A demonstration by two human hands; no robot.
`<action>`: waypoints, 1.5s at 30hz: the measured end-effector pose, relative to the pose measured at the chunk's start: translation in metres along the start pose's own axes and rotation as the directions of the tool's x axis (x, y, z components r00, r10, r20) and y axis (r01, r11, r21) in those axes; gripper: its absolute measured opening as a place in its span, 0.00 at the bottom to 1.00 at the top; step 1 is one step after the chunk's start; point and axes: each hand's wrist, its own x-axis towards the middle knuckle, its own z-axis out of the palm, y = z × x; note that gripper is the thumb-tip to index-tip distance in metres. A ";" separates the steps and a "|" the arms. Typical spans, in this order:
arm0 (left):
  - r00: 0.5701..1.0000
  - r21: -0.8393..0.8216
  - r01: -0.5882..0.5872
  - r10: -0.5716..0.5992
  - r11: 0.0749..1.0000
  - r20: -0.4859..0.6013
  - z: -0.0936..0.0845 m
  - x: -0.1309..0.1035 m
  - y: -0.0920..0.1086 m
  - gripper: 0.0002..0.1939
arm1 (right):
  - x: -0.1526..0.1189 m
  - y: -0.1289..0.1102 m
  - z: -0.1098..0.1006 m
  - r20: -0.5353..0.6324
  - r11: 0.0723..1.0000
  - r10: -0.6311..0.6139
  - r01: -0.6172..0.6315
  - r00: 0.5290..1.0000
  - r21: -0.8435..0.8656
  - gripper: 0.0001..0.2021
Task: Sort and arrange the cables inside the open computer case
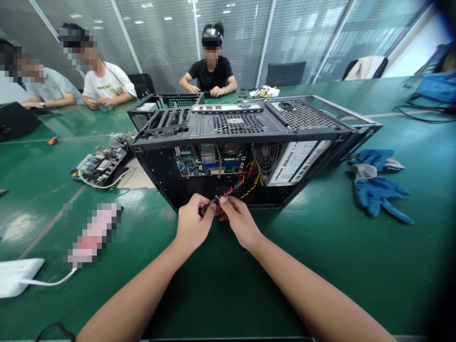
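A black computer case (156,175) lies on its side with an open face toward me. Inside it are a green motherboard (187,161) and a power supply (294,164) with a fan. A bundle of coloured cables (233,187) runs from the power supply toward the case's near edge. My left hand (194,218) pinches this bundle between thumb and fingers. Close beside it, my right hand (238,216) also has its fingers closed on the bundle. The fingertips of both hands nearly touch, and the cable ends are hidden by them.
Loose circuit boards (101,166) lie on cardboard (137,175) at the left. Blue gloves (377,190) are at the right. A phone (92,235) and a white device (17,275) with a cable lie front left. Several people sit across the green table (402,266).
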 end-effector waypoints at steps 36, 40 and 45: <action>0.742 -0.338 0.355 -0.043 0.872 0.669 -0.013 -0.001 -0.029 0.14 | -0.011 0.014 0.011 0.085 0.855 0.179 -0.198 0.980 0.479 0.21; 0.642 -0.427 0.557 -0.044 0.712 0.765 -0.015 0.000 -0.030 0.16 | -0.011 0.012 0.010 0.102 0.850 0.208 -0.231 0.973 0.474 0.23; 0.650 -0.534 0.656 -0.039 0.534 0.759 -0.011 -0.003 -0.032 0.22 | -0.010 0.011 0.010 0.118 0.871 0.199 -0.231 0.973 0.434 0.25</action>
